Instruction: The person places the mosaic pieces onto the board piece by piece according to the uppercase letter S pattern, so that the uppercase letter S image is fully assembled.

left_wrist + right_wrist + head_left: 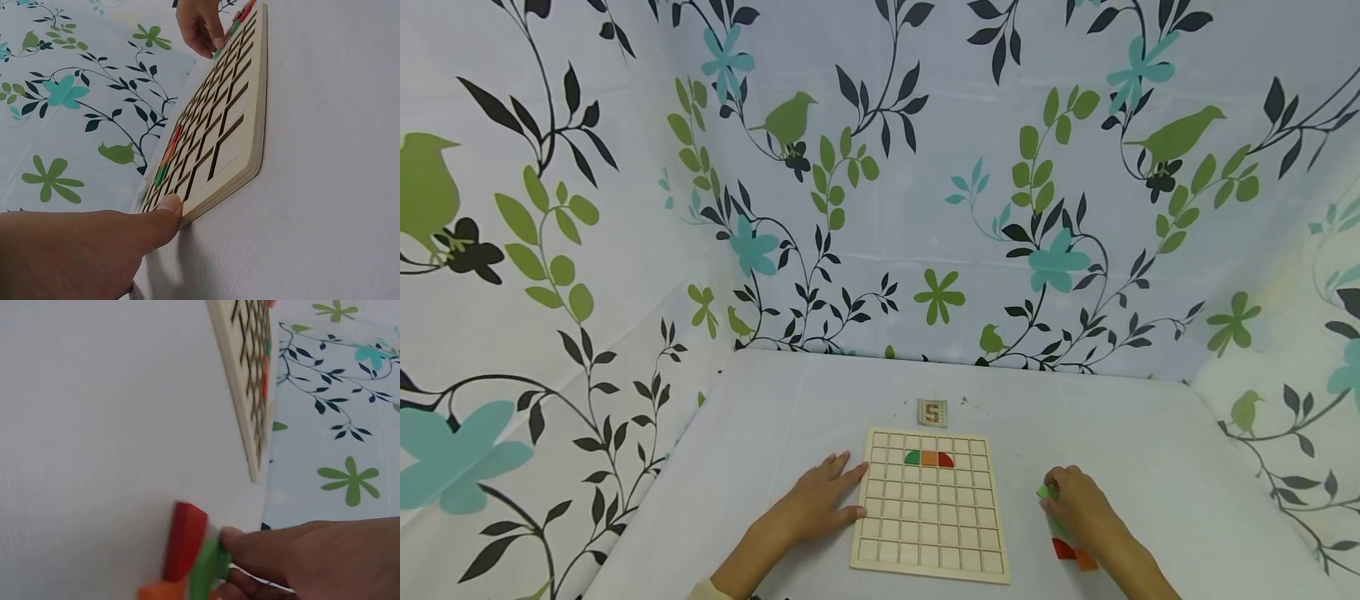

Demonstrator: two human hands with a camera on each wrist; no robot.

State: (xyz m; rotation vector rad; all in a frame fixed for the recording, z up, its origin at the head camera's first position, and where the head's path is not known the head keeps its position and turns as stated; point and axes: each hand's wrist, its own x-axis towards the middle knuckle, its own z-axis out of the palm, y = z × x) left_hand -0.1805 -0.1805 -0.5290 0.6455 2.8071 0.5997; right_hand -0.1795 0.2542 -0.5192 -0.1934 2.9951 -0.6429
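A wooden grid board (908,532) lies on the white table. In one row near its far end sit a green quarter-round piece (913,457), an orange square (929,458) and a red quarter-round piece (945,460). My left hand (820,504) rests at the board's left edge, fingers extended, its thumb (169,203) on the rim. Right of the board, my right hand (1081,508) pinches a light green piece (1046,492) between thumb and fingers. Close by it lie a red piece (185,540), another green piece (203,569) and an orange piece (1086,560).
Beyond the board's far edge lies a small pattern card (932,413) with a coloured figure on a grid. White cloth printed with leaves, birds and flowers (940,297) rises behind the table and along both sides.
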